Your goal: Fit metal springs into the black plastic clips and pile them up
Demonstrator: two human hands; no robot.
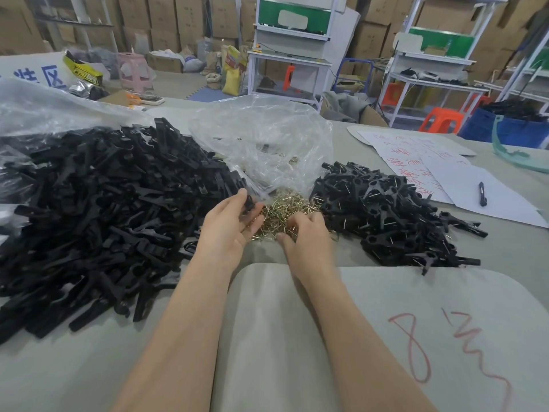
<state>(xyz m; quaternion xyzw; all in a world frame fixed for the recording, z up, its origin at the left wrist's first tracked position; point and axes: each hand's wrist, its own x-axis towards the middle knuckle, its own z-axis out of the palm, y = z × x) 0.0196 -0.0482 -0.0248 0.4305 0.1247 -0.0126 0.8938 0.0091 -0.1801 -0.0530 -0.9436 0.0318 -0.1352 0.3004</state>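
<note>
1. Grips black clip (249, 203) in left hand (228, 226), at 9 o'clock of brass springs (285, 208).
2. Curls right hand (309, 237) onto springs; hold on any spring cannot be told.
3. Shows fitted clips pile (386, 215) at 3 o'clock.

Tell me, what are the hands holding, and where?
The left hand pinches a black clip, seemingly near one end. The right hand reaches into the springs; whether it holds one cannot be told.

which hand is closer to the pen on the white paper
Right. The right hand is on the springs, left of the pen; the left hand, holding a clip, lies farther left.
</note>
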